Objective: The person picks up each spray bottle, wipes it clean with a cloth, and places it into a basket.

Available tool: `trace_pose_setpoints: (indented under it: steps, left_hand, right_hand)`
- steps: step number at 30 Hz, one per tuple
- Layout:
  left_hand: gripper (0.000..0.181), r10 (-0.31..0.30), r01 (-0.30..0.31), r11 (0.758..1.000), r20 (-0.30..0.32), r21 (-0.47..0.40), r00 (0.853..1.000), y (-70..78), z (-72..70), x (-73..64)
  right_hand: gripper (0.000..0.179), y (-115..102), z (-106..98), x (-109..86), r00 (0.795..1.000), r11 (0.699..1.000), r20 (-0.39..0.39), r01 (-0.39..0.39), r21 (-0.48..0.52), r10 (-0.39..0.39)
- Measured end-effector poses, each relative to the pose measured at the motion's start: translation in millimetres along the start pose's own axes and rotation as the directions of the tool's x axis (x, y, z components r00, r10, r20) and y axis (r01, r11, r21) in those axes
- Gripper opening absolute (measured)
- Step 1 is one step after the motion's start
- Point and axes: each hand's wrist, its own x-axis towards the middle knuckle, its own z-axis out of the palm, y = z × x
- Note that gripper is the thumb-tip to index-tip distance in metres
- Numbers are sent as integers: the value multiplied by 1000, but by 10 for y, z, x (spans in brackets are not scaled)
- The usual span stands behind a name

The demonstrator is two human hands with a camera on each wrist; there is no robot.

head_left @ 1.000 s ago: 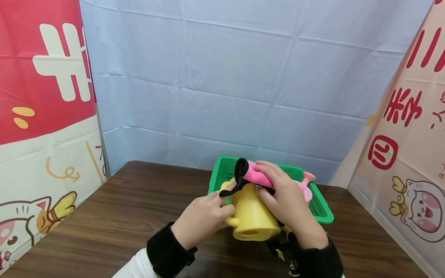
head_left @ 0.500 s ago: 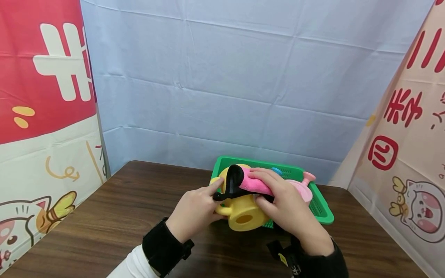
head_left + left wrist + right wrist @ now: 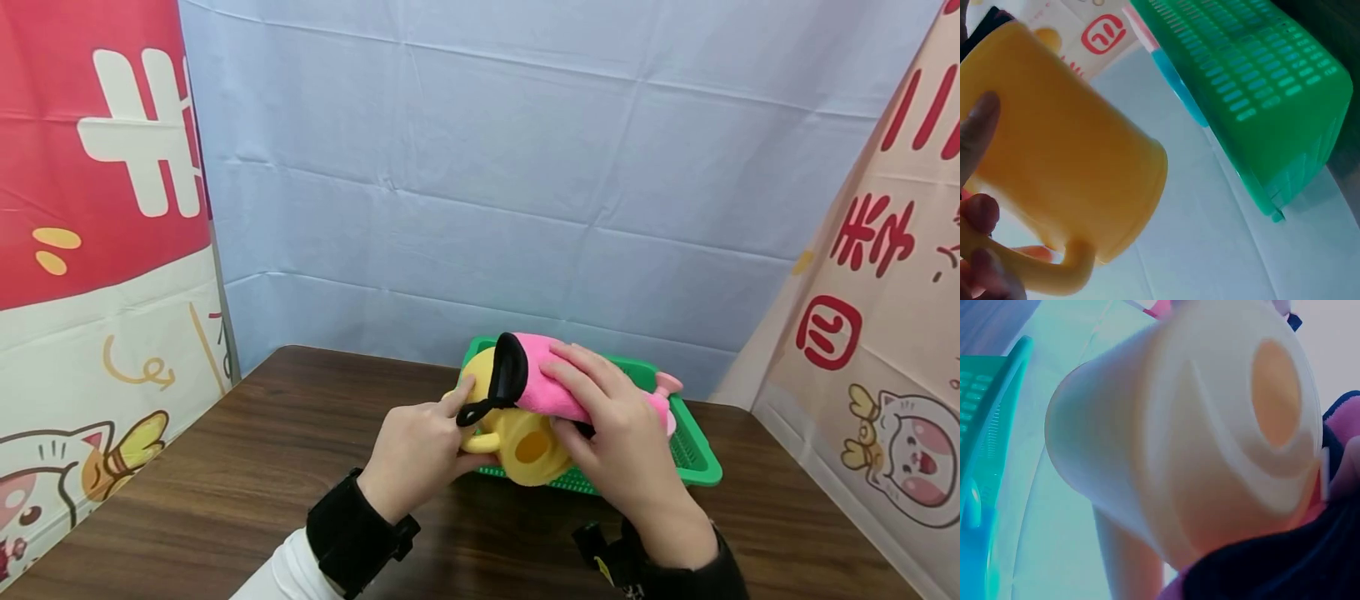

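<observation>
A yellow toy watering can (image 3: 525, 471) is tilted in front of the basket, the round hole in its top facing me. My left hand (image 3: 420, 446) grips its handle (image 3: 1072, 275), the index finger laid along the body. My right hand (image 3: 618, 425) holds a pink cloth with black edging (image 3: 534, 387) against the can's upper side, fingers spread over it and thumb below. A black loop of the cloth's edge hangs by my left fingertips. In the right wrist view the can's body (image 3: 1104, 425) fills the middle, and the cloth shows at the right edge.
Behind the can stands a green plastic basket (image 3: 701, 458) with slotted sides. A pink piece with a flared end (image 3: 666, 383) sticks up at its right side. Something blue (image 3: 975, 550) lies in the basket. The brown wooden table (image 3: 225, 475) is backed by a pale blue cloth (image 3: 487, 167).
The can has tipped so its hole faces me more, and it has moved slightly up and away from me. The pink cloth has spread wider, with my right hand still on it.
</observation>
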Motion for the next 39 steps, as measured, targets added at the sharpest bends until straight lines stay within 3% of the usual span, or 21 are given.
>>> trace_pose_setpoints:
  steps: [3,7,13,17,20,24,30,34,39]
  left_hand:
    - [44,-25,25,999,-14,-29,1000,18,-11,11]
    - [48,-117,113,990,-47,-81,992,39,-32,22]
    - [34,-223,220,975,-133,-36,966,-6,-55,19]
    - [26,-258,254,966,-196,-43,946,-48,-74,17]
    - [17,-227,223,974,-237,-42,945,-66,-100,34]
    - [19,-134,134,991,-268,-17,954,-75,-138,52]
    - [24,-22,17,1000,-234,-23,972,-50,-213,62]
    - [26,28,-37,999,-245,-32,969,-8,-273,75]
    - [36,49,-61,997,-248,-40,968,65,-325,77]
  right_hand:
    - [42,-31,22,13,1000,1000,-30,-1,-16,1]
    - [47,-111,59,25,1000,999,-14,-15,-46,15]
    - [57,-252,120,17,994,1000,106,-20,-21,22]
    - [65,-331,212,6,992,1000,123,-2,-9,3]
    - [72,-382,282,-2,996,1000,89,8,-23,-6]
    - [74,-434,305,-6,1000,999,23,-6,-46,7]
    - [72,-520,251,9,999,997,-46,-24,-74,20]
    - [67,-553,195,20,997,996,-65,-36,-77,31]
    - [41,-509,152,28,991,997,-120,-58,-49,52]
